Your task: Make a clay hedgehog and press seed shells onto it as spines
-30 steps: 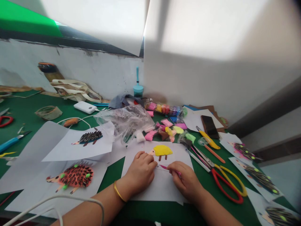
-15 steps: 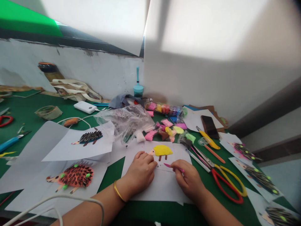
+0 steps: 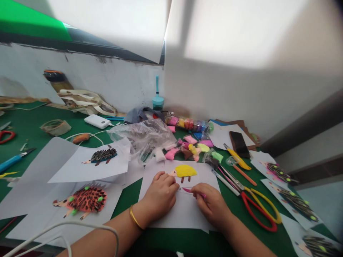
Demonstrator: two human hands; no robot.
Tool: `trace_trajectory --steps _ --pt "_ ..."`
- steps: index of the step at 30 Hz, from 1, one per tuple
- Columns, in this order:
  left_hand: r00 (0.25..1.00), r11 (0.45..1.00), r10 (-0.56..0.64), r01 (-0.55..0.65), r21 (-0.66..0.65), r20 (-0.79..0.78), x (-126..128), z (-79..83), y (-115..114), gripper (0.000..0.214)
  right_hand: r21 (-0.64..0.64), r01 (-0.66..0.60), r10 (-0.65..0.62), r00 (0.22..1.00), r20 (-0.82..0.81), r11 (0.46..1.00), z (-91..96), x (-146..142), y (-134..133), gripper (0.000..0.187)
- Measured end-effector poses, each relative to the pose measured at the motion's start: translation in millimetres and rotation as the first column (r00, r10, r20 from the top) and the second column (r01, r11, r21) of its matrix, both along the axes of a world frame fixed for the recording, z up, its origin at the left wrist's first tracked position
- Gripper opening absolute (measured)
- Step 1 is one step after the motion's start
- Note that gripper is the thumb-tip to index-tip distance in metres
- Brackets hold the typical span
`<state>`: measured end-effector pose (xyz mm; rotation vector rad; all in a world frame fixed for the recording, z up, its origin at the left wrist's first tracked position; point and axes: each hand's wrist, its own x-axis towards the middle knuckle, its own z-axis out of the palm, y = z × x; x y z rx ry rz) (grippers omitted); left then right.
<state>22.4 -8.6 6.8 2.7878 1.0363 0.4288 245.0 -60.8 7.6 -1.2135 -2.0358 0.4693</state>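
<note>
My right hand (image 3: 213, 203) is closed around a pink clay modelling tool (image 3: 187, 190), its pointed blade low over the white paper (image 3: 171, 219) and pointing left. My left hand (image 3: 162, 194), a yellow bangle at its wrist, rests on the same sheet with curled fingers; whatever they may hold is hidden. Between the hands lie a few tiny dark bits (image 3: 180, 189) beside the tool's tip. Just above, a hedgehog figure (image 3: 185, 171) of yellow clay, with a pale face and brown legs, is stuck flat on the paper.
Scissors (image 3: 261, 207) with red and yellow handles lie at right, near a yellow utility knife (image 3: 238, 159) and a phone (image 3: 239, 144). Clay packets (image 3: 171, 154) and a plastic bag (image 3: 144, 137) are behind. Seed-covered hedgehogs (image 3: 87, 200) on paper sit left and right. A white cable (image 3: 88, 225) crosses front left.
The pink tool has shifted slightly left and down, its tip now closer to the small dark bits. My left hand stays in place.
</note>
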Motion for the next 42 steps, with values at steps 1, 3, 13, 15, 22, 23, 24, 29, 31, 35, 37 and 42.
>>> trace_trajectory --steps 1,3,13,15,22,23,24,29,31,35,37,42 --pt "1.0 1.0 0.0 0.0 0.001 0.002 0.0 -0.3 0.3 0.02 0.005 0.009 -0.009 1.0 -0.003 1.0 0.2 0.5 0.0 0.022" --pt "1.0 1.0 0.001 -0.001 0.006 0.008 -0.1 -1.1 0.5 0.021 0.016 0.028 -0.028 1.0 -0.012 0.999 0.6 1.9 -0.4 0.022" --pt "1.0 1.0 -0.001 0.001 0.01 0.017 -0.5 -1.3 -0.4 0.023 0.013 0.038 -0.038 0.999 -0.032 0.999 1.2 3.3 -0.6 0.021" --pt "1.0 1.0 -0.003 0.003 0.002 0.016 -0.1 -0.3 -0.5 0.022 0.005 0.027 -0.026 1.0 -0.015 1.0 0.6 2.2 -0.2 0.021" --pt "1.0 1.0 -0.002 0.002 -0.013 0.007 -0.2 1.9 -1.0 0.023 0.024 0.038 -0.038 0.999 -0.004 0.999 1.0 1.8 -0.6 0.021" --pt "1.0 1.0 -0.002 0.002 -0.013 0.008 -0.3 1.9 -1.0 0.023 0.033 0.043 -0.043 0.999 -0.01 0.999 1.4 2.2 -0.8 0.021" --pt "1.0 1.0 -0.001 0.001 -0.012 0.011 -0.4 1.8 -0.9 0.024 0.039 0.049 -0.048 0.999 -0.015 0.998 1.8 2.8 -0.9 0.021" --pt "1.0 1.0 -0.002 0.002 0.005 0.023 -0.5 1.0 -0.4 0.023 0.059 0.086 -0.083 0.996 -0.041 0.995 3.1 5.8 -1.0 0.02" --pt "1.0 1.0 -0.001 0.001 0.008 0.023 -0.5 0.8 -0.4 0.023 0.061 0.089 -0.087 0.996 -0.039 0.994 3.3 6.2 -0.9 0.02" --pt "1.0 1.0 0.0 0.0 0.018 0.016 -0.3 -0.3 -1.3 0.025 0.039 0.074 -0.073 0.997 -0.033 0.996 3.5 5.1 -0.5 0.019" --pt "1.0 1.0 -0.002 0.002 0.025 0.028 0.3 -1.2 -2.4 0.031 0.021 0.071 -0.07 0.997 -0.039 0.997 3.7 4.6 -0.5 0.019" --pt "0.997 0.999 -0.046 0.044 0.029 0.057 3.4 -2.7 -5.6 0.033 -0.073 0.129 -0.135 0.988 -0.08 0.989 1.9 5.5 -0.6 0.02"
